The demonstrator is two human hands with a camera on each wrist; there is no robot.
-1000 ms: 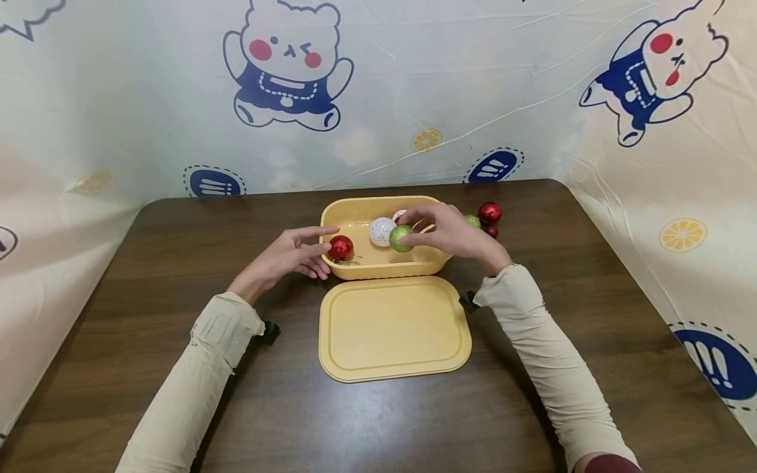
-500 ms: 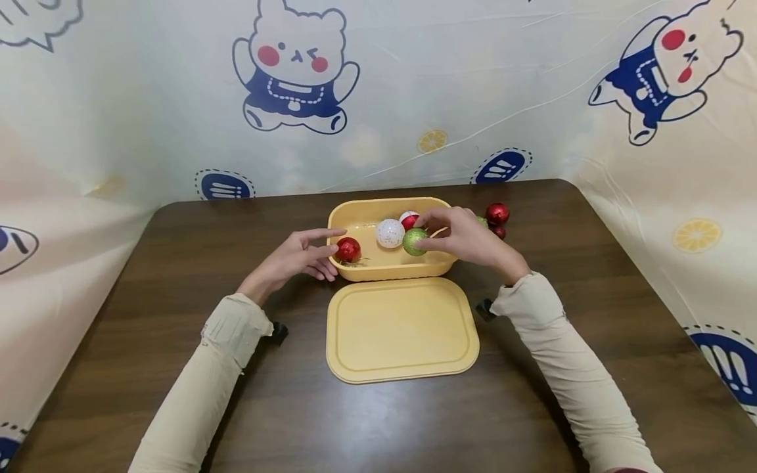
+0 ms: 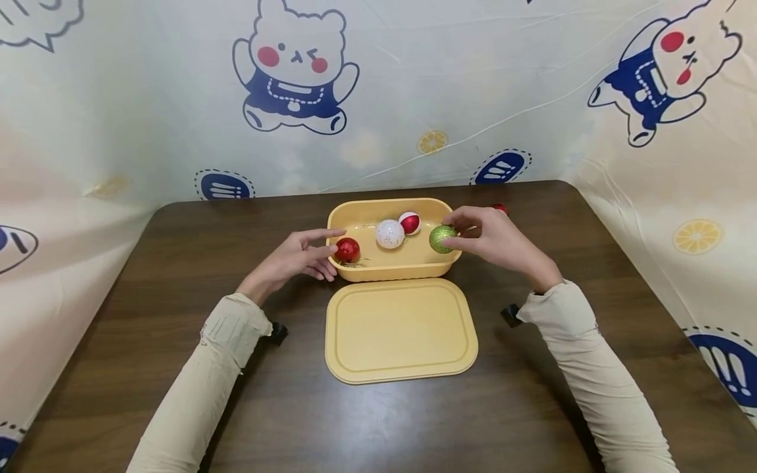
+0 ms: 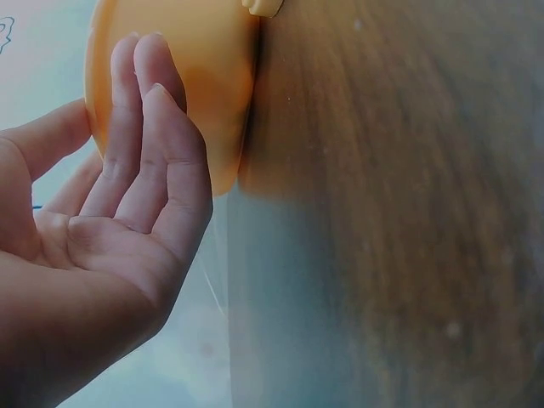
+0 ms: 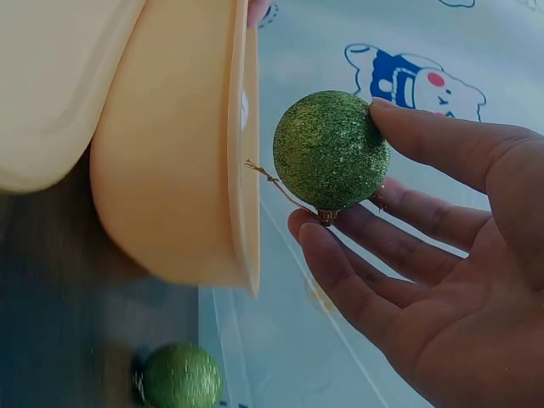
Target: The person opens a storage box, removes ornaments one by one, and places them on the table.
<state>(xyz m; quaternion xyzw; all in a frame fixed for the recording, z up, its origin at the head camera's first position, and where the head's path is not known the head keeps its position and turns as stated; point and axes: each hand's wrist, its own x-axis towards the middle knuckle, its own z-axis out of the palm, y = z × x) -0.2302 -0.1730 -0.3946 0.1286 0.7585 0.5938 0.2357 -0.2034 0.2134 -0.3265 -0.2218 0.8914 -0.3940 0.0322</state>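
A yellow box (image 3: 390, 270) stands toward the back of the table. Inside it lie a shiny red bauble (image 3: 347, 249) at the left end, a speckled white bauble (image 3: 389, 234) and a red-and-white ball (image 3: 409, 223). My right hand (image 3: 497, 238) pinches a glittery green bauble (image 5: 331, 149) over the box's right end, a gold string hanging from its cap. At the left end my left hand (image 3: 292, 256) has its index finger and thumb at the rim. Its other fingers (image 4: 174, 127) lie loosely against the outer wall.
The flat yellow lid (image 3: 402, 332) lies in front of the box. Another green bauble (image 5: 181, 376) sits on the table by the box's right end. A red bauble (image 3: 499, 208) shows partly behind my right hand. A printed curtain (image 3: 390, 79) hangs behind the table.
My right hand has moved right with the green bauble, from beside the white one to the box's right end. The red-and-white ball now shows fully. My left hand keeps its place.
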